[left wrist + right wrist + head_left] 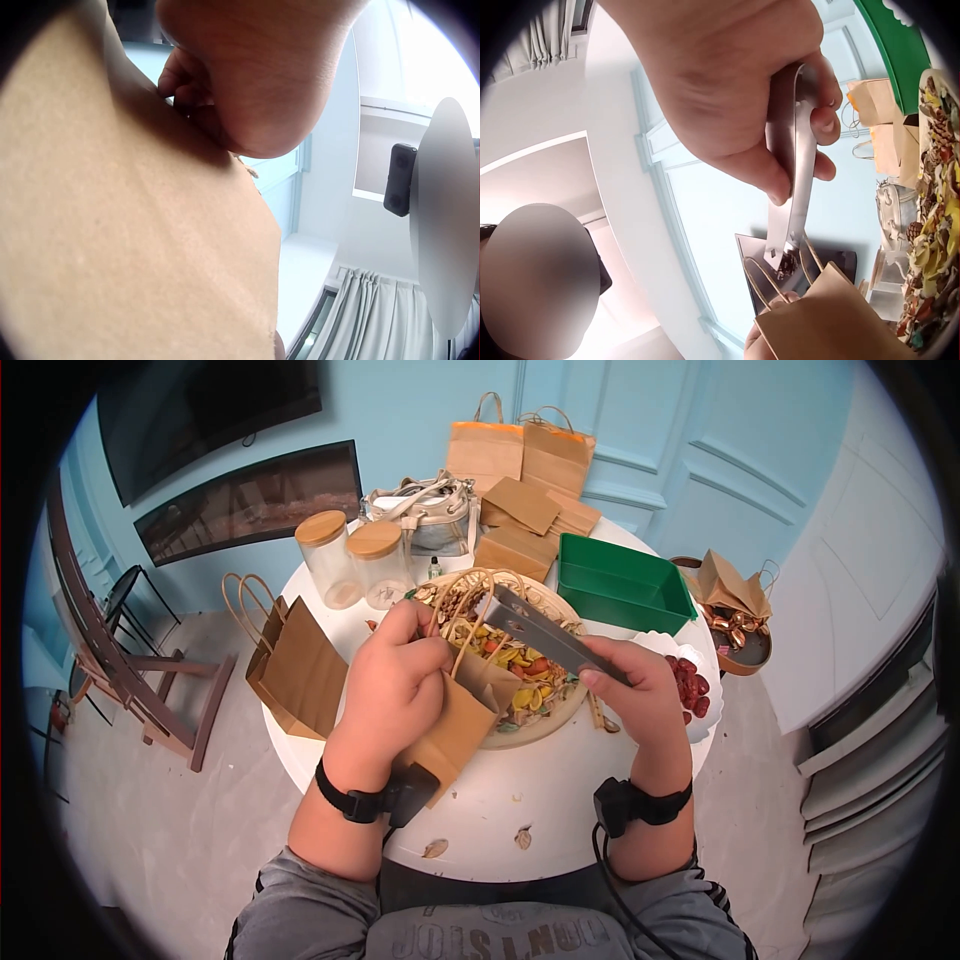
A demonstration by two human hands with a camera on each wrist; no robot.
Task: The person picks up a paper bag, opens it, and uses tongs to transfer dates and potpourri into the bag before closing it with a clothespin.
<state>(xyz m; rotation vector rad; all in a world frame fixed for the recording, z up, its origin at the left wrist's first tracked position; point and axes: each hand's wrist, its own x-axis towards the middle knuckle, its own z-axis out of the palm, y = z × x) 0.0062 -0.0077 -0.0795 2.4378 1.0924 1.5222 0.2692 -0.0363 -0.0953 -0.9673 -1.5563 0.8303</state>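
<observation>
My left hand [393, 685] grips a small brown paper bag [452, 735] by its upper edge and twisted handle. The bag tilts over the front of the table, its side filling much of the left wrist view. In my right hand [648, 685] are metal tongs [545, 632], pinched between thumb and fingers. Their tips reach over the bag's handles, and in the right wrist view a dark brown pine cone [787, 264] sits between them. Under both hands lies a round wooden tray [535, 732] of colourful dried potpourri [525, 685].
A second paper bag [300, 670] stands at the table's left. Behind are lidded glass jars [378, 570], a pale handbag [440, 525] and several paper bags [485, 455]. A green bin [625, 585] stands back right, near a white dish of red dates [688, 685]. Dried leaves [435, 848] lie at the front.
</observation>
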